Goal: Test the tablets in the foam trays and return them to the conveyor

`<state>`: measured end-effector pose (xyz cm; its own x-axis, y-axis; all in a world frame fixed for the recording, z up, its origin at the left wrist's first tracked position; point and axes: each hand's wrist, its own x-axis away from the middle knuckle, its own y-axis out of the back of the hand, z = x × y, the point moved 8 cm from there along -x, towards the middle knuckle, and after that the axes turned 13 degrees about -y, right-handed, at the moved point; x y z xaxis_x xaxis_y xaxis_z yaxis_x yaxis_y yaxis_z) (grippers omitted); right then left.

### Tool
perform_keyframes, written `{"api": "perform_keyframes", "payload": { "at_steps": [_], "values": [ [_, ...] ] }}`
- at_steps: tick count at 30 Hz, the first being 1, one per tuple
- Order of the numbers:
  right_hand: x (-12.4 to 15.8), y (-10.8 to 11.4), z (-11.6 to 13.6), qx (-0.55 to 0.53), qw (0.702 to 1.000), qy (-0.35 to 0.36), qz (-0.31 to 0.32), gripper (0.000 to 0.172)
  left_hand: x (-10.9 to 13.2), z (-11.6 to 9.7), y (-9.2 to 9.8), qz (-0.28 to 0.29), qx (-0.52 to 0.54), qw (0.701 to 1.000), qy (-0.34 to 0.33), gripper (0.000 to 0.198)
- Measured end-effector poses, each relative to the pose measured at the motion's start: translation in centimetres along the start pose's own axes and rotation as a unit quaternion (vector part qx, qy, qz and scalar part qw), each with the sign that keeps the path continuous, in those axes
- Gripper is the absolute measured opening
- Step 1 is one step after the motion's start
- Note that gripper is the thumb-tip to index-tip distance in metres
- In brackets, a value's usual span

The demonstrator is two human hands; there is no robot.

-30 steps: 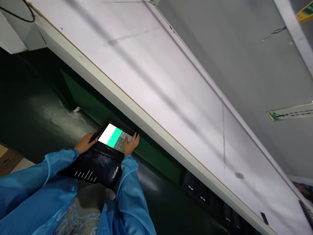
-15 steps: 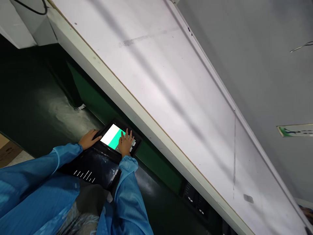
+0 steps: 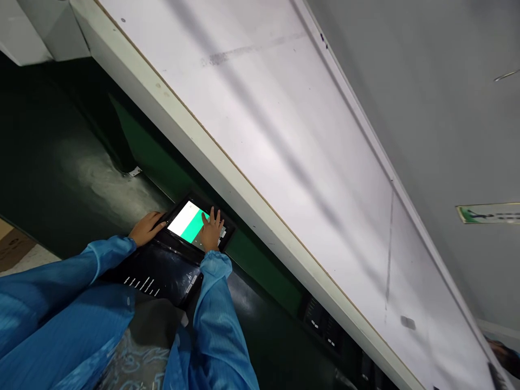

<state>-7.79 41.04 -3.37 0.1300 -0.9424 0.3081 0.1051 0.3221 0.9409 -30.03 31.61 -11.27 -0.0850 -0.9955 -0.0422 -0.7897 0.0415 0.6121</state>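
Observation:
A black-framed device with a lit screen [image 3: 187, 219], showing white and green areas, lies tilted in view on the dark green surface. My left hand [image 3: 147, 228] rests at its left edge, thumb stretched towards the screen and fingers at the frame. Over the right part of the screen lies my right hand [image 3: 211, 230], its fingers spread; whether the fingertips touch the glass cannot be made out. Nearer my body is a dark glossy panel [image 3: 162, 273] with rows of white marks and small labels.
A long white shelf [image 3: 244, 135] with a pale edge slants above the dark green bench [image 3: 49, 162]. More black devices [image 3: 320, 322] are under it at the lower right. A cardboard box [image 3: 14, 246] is at the far left, a white box-like object [image 3: 60, 32] upper left.
The camera view has shifted slightly. My right hand has moved a little to the right over the screen, uncovering more of the green area. My left hand remains at the device's left edge.

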Motion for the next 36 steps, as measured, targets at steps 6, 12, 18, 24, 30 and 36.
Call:
{"api": "perform_keyframes", "payload": {
  "at_steps": [6,12,18,24,30,36],
  "values": [
    [1.3,1.1,-2.0,-0.063,0.996,-0.034,-0.046,0.056,4.8,1.9,3.1,-0.052,-0.046,0.997,0.013,0.054],
    [7.0,-0.8,-3.7,-0.071,0.995,-0.047,-0.061,0.043,9.2,4.1,4.3,-0.002,-0.097,0.995,-0.032,0.056],
    [8.8,-2.2,-2.6,-0.039,0.997,-0.062,-0.023,0.043,9.0,4.1,3.6,0.013,-0.121,0.992,-0.031,0.059],
    [10.0,-2.0,-2.1,-0.008,0.999,-0.045,-0.001,0.042,8.9,4.1,3.5,0.018,-0.109,0.994,-0.026,0.060],
    [8.9,-1.1,-2.1,-0.039,0.996,-0.075,-0.024,0.046,8.9,4.2,3.3,0.020,-0.124,0.991,-0.038,0.060],
    [4.6,-0.2,-0.9,-0.035,0.996,-0.071,-0.029,0.048,8.8,4.0,3.3,0.017,-0.105,0.994,-0.035,0.060]
  ]
}}
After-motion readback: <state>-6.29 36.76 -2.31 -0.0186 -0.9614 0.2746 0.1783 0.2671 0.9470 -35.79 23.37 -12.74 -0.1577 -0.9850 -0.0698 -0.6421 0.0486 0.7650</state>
